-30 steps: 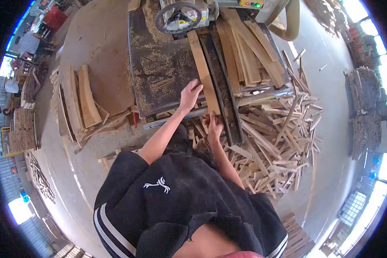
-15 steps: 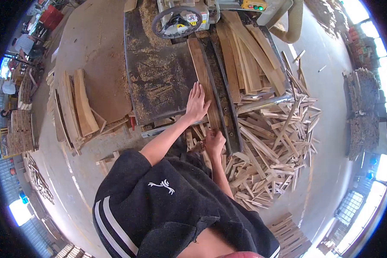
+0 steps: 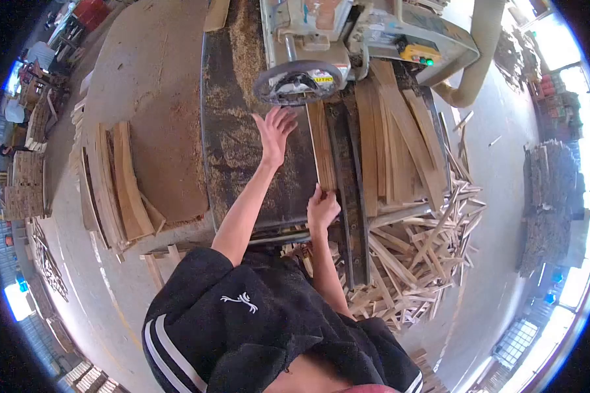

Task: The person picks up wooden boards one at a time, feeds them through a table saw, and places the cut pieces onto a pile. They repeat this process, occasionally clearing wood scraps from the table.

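Nearest, our right hand (image 3: 323, 208) pinches the near end of a wooden plank (image 3: 320, 141), which lies on the machine table (image 3: 242, 157) left of a black guide rail (image 3: 341, 171). Farther, we hold our left hand (image 3: 274, 134) (fingers spread open) over the table, near the handwheel (image 3: 297, 65).

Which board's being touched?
The board just left of the black rail: the right hand is on its near end. No hand touches the other boards.

We find the wooden strip (image 3: 322, 145) long, narrow and brown with a paler left edge, lying near to far on the dark table (image 3: 296, 177), just left of the black rail (image 3: 347, 242).
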{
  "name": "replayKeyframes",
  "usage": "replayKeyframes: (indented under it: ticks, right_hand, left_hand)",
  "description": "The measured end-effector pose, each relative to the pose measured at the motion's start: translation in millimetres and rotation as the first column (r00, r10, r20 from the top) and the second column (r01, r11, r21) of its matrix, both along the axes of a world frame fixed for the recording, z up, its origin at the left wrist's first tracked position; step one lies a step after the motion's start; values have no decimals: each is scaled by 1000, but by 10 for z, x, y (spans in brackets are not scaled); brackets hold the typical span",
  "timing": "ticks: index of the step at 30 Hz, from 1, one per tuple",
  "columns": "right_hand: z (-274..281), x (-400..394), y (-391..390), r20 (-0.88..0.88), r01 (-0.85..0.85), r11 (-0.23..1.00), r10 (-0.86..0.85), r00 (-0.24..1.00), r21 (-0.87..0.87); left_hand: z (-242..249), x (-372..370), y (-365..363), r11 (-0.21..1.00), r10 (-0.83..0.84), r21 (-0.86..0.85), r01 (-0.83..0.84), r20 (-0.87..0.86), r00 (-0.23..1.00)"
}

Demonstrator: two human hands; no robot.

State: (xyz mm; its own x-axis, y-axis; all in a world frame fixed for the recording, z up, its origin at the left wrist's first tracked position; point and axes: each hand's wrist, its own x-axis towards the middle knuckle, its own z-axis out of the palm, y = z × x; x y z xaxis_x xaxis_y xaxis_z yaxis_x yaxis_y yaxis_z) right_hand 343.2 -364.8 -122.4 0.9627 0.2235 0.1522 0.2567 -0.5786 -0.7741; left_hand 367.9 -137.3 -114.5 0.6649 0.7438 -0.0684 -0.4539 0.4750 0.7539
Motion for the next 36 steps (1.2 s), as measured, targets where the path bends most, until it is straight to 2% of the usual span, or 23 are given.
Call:
replayKeyframes:
  ticks: [1, 2, 5, 7, 8, 11, 12, 13, 14, 15, 17, 18, 19, 20, 21, 22, 24, 25, 27, 28, 31, 35, 36]
  right_hand:
    - [-51, -15, 4, -5, -4, 1000, 4, 1000, -15]
    - [-98, -20, -18, -15, 1, 998, -2, 1000, -66]
    - [-136, 46, 93, -64, 33, 987, -43, 997, -156]
    - [-48, 152, 221, -47, 20, 1000, -21, 999, -20]
    - [60, 164, 278, -196, 23, 999, -14, 981, 43]
    - [-220, 282, 406, -114, 34, 999, -34, 993, -4]
    - [54, 314, 539, -288, 66, 997, -50, 956, 46]
    - [42, 347, 601, -284, 65, 997, -54, 957, 30]
    - [45, 394, 663, -321, 72, 996, -52, 946, 52]
    - [52, 441, 747, -350, 83, 994, -53, 935, 71]
    - [76, 513, 900, -345, 82, 992, -43, 938, 100]
    - [80, 576, 952, -341, 69, 992, -30, 940, 104]
    - [72, 624, 1004, -326, 67, 992, -29, 945, 104]
    - [59, 656, 1075, -340, 68, 993, -30, 940, 98]
    - [50, 683, 1148, -352, 65, 994, -28, 936, 94]
    - [44, 699, 1214, -332, 52, 994, -16, 943, 98]
    - [33, 767, 1350, -346, 63, 994, -30, 938, 84]
    - [29, 810, 1413, -304, 22, 997, 1, 953, 72]
    - [-211, 863, 1429, -237, 27, 998, -15, 972, 48]
    - [-176, 909, 1523, -46, -46, 999, 46, 998, -6]
    - [-750, 972, 1283, 59, -59, 998, 58, 997, 20]
    - [-755, 938, 1195, 101, -106, 994, 110, 989, -39]
    - [-630, 944, 1258, 91, -118, 993, 119, 989, -17]
  left_hand:
    - [78, 20, 81, 996, 10, -92, 7, 188, 982]
    - [160, 174, 139, 996, 45, 64, -55, 144, 988]
    - [138, 178, 266, 995, -8, 103, -1, 82, 997]
    - [316, 84, 322, 990, 35, 136, -33, -9, 999]
    - [405, 43, 366, 957, 126, 279, -83, -141, 982]
    - [734, -128, 622, 789, 372, 598, -137, -289, 882]
    - [948, -200, 678, 707, 371, 706, 47, -426, 825]
    - [1064, -263, 758, 605, 390, 758, 244, -549, 740]
    - [972, -303, 891, 384, 557, 863, 327, -499, 664]
    - [1085, -329, 973, 363, 566, 872, 328, -486, 665]
    - [1331, -278, 1119, 185, 474, 940, 286, -340, 812]
    - [1211, -173, 1397, 97, 370, 988, 118, -146, 917]
    - [1114, -104, 1683, 386, 260, 918, 97, -209, 943]
    - [1130, 118, 2060, 510, 200, 849, -135, 35, 979]
    - [973, 219, 2619, 479, 435, 878, 8, -245, 866]
    - [1155, 373, 3058, 450, 631, 862, 234, -492, 600]
    - [593, 766, 4130, 246, 863, 946, 212, -313, 396]
    - [350, 887, 4500, 242, 870, 956, 167, -290, 400]
    - [70, 1122, 5049, 269, 942, 889, 371, -324, 94]
    - [152, 1142, 5123, 497, 808, 776, 388, -577, 119]
    - [-87, 1175, 5292, 533, 778, 742, 407, -619, 108]
    - [167, 846, 4790, 546, 770, 712, 441, -634, 69]
    - [223, 661, 4589, 707, 579, 660, 256, -747, 328]
